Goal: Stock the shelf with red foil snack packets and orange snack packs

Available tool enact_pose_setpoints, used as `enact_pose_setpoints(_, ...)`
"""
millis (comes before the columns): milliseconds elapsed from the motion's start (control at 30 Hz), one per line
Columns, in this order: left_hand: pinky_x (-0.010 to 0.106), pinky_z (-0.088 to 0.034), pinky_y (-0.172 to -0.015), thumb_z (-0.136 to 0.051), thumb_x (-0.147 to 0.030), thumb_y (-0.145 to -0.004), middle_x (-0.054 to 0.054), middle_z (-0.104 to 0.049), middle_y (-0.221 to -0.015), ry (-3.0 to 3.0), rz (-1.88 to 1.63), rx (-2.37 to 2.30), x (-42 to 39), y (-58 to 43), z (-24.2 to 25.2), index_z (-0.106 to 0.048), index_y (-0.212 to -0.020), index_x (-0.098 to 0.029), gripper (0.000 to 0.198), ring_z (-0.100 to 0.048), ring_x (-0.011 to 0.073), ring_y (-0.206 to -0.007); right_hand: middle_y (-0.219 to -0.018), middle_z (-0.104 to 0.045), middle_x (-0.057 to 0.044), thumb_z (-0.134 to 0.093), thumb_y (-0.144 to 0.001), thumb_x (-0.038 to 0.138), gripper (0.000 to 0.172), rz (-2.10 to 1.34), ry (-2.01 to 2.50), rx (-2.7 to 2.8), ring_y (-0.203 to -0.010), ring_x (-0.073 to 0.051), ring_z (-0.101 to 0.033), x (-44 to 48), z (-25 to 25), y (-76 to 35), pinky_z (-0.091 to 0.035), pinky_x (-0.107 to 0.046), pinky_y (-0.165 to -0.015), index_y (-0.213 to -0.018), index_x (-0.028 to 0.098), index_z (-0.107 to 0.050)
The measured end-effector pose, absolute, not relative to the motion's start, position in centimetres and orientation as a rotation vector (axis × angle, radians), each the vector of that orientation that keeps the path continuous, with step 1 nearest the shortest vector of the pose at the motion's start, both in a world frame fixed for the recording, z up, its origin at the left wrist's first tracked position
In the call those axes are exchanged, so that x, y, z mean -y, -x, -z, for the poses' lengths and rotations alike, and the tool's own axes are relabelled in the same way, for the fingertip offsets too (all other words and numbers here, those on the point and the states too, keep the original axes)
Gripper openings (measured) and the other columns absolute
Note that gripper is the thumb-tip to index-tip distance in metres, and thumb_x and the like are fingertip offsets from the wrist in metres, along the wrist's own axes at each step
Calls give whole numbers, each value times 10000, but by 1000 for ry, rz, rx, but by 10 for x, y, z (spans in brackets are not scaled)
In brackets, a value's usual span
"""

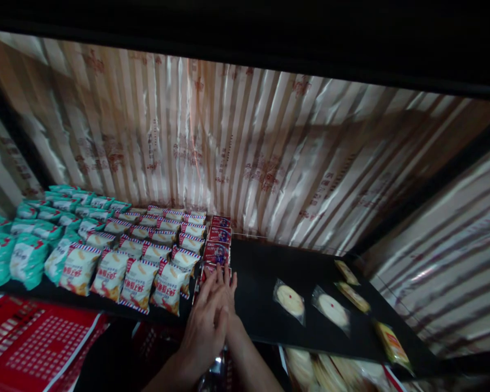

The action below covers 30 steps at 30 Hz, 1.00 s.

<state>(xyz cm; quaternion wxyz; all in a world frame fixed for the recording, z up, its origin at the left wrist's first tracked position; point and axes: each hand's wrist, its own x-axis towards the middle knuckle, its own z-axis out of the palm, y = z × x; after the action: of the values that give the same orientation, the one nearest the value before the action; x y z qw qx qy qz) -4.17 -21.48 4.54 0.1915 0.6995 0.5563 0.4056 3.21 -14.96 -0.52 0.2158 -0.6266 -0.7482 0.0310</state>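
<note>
My left hand (206, 321) lies flat with fingers stretched forward, resting over the nearest red snack packet (216, 253) in a single row of red packets at the shelf's front edge. My right hand (230, 294) is tucked beside and partly under it, fingers pointing at the same packet; only its fingers show. Left of the red row lie several rows of white-and-red striped snack bags (139, 280), and further left teal bags (28, 258). All sit on a black shelf (261, 305).
Two clear-wrapped round biscuits (289, 299) (334, 310) and several yellow packets (392, 344) lie on the shelf's right side. A red plastic crate (32, 343) stands below left. More round biscuits (335, 373) sit below right. Striped foil sheeting (237, 147) lines the back.
</note>
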Motion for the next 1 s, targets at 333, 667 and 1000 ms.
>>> enact_pose_setpoints(333,289,-526,-894,-431,-326,-873,60,-695,-1073,-1732,-1127,-1257,311,88,25,-691,-972,-293,281,-640,179,-1023,-1468,-349,-138,-391,-917,345,422,-63,1693,2033,-1375,-279,-242,158,-9,-34,-208,-500,-1079,-1294,208,-520)
enact_pose_setpoints(667,276,-534,-727,-513,-210,-716,55,-718,-819,-802,-845,-1578,340,118,75,-664,-889,-137,241,-670,188,-806,-988,-581,-101,-376,-881,461,367,-388,1690,1116,-941,-211,-562,263,40,-89,-425,-368,-876,-1031,157,-515)
enact_pose_setpoints(1000,296,-513,-818,-489,-139,-872,65,-676,-1004,-1036,-399,-1930,266,123,100,-635,-970,-125,176,-635,150,-926,-900,-713,-96,-339,-847,270,358,-1216,1846,1689,-858,-205,-672,301,131,-56,-500,-314,-775,-970,140,-649)
